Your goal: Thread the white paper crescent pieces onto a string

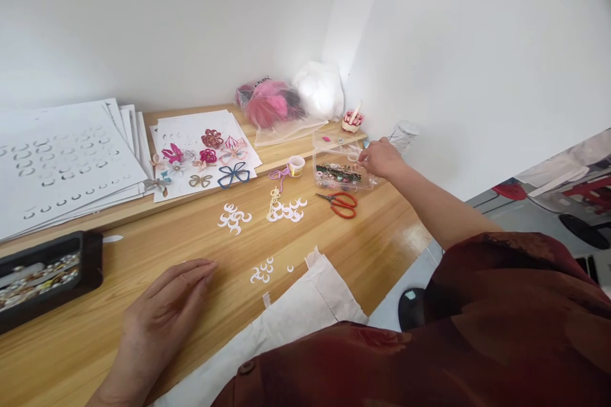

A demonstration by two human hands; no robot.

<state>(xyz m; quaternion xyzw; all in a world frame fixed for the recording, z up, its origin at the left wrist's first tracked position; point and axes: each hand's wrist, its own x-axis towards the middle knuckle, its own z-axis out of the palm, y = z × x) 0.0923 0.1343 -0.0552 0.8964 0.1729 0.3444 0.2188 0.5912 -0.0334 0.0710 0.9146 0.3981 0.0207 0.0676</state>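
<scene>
- At the near left, the left hand (162,308) rests on the wooden table (172,241), fingers together and slightly bent; I cannot tell if it holds something.
- To its right lie small white crescents (260,276).
- Farther right lie red-handled scissors (342,205).
- Just beyond them, the right hand (382,158), fingers curled downward, is at the clear box (329,158) of small parts; its grip is hidden.

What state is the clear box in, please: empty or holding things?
Not empty: the clear box holds a dark bundle and small pieces.
</scene>
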